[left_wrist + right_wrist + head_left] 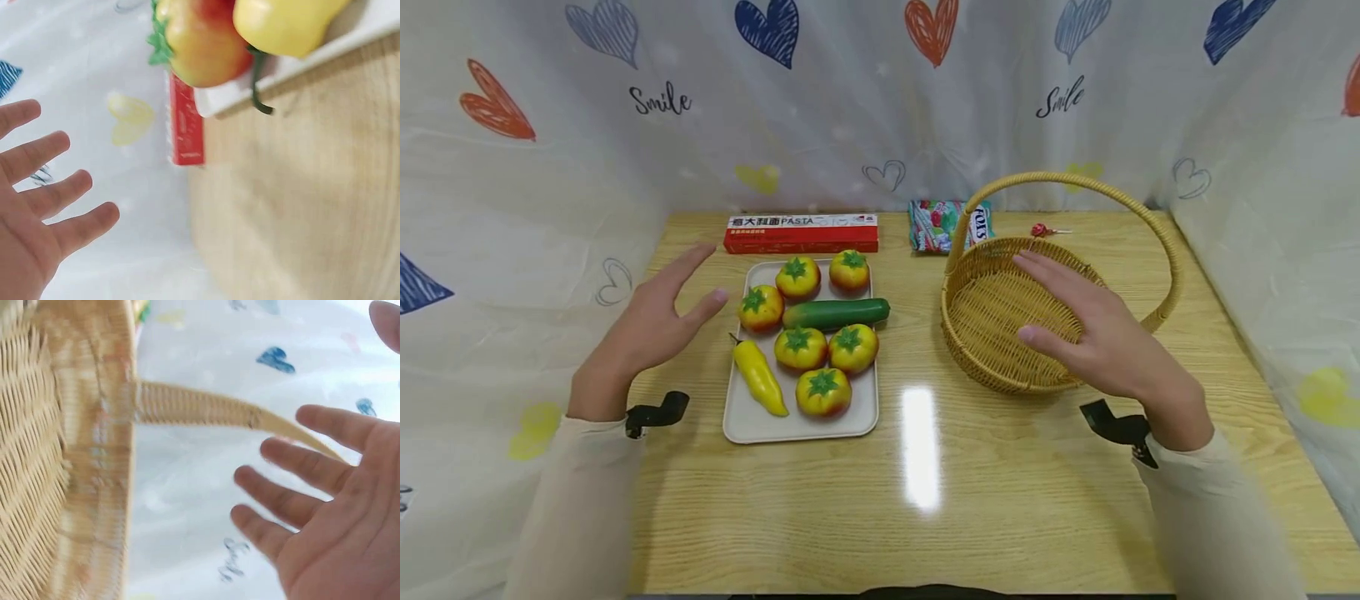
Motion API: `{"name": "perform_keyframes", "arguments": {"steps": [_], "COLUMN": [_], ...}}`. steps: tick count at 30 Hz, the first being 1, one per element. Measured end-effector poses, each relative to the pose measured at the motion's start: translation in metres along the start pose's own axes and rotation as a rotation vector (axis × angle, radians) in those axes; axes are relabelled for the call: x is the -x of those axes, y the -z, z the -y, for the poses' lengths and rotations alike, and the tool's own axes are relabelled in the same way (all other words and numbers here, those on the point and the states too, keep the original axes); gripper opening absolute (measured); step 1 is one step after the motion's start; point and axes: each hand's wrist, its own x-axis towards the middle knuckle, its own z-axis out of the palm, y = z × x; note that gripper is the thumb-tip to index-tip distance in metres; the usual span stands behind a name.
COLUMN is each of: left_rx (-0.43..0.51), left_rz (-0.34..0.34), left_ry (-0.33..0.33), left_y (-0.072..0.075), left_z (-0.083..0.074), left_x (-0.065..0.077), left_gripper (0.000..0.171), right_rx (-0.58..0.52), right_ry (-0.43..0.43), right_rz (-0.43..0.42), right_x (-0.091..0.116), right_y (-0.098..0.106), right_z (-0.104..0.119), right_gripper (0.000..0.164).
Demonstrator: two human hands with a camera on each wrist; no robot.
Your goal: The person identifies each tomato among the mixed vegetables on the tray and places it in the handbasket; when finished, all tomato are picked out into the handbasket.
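Note:
My left hand (658,321), fingers straight and spread from the thumb, hovers left of a white tray (752,429) and holds nothing. On the tray lie several yellow-red tomato-like fruits (823,393) with green leaf tops, a green cucumber or zucchini (837,314) and a yellow pepper (760,379) with a dark stem. In the left wrist view the spread fingers (50,194) are apart from the pepper. Over the right part of a woven basket (992,325) with a tall handle (1060,177), my right hand (1097,333) is held with straight fingers and an empty palm.
Along the back edge stand a red and white pasta box (801,235) and a teal candy bag (932,225), partly behind the basket handle. A red lollipop (1041,230) lies behind the basket. Heart-printed curtains (820,125) enclose the wooden table (790,517) at the back and sides.

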Motion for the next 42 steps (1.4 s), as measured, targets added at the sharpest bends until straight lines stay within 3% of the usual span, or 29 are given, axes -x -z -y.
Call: {"name": "perform_keyframes", "arguments": {"steps": [6, 12, 17, 24, 35, 42], "left_rx": [0.046, 0.080, 0.056, 0.015, -0.022, -0.052], "left_rz": [0.029, 0.106, 0.180, 0.301, 0.363, 0.363], "left_ry": [0.054, 0.126, 0.158, 0.199, 0.170, 0.129], "left_y": [-0.019, -0.033, -0.039, -0.035, -0.037, -0.041], "left_z": [0.029, 0.045, 0.050, 0.047, 0.056, 0.054], "left_x": [-0.010, -0.034, -0.056, -0.074, -0.072, -0.074], "left_gripper": [0.077, 0.079, 0.077, 0.069, 0.063, 0.068], "right_rx": [-0.053, -0.101, -0.155, -0.293, -0.221, -0.151], "right_ry": [0.115, 0.178, 0.187, 0.164, 0.163, 0.186], "right_rz": [0.000, 0.074, 0.116, 0.159, 0.266, 0.273], "right_x": [-0.018, -0.047, -0.069, -0.095, -0.107, -0.111], "right_y": [-0.038, -0.066, -0.080, -0.109, -0.153, -0.168], "right_z": [0.008, 0.028, 0.044, 0.053, 0.051, 0.041], "right_gripper": [0.078, 0.075, 0.076, 0.068, 0.068, 0.066]}}
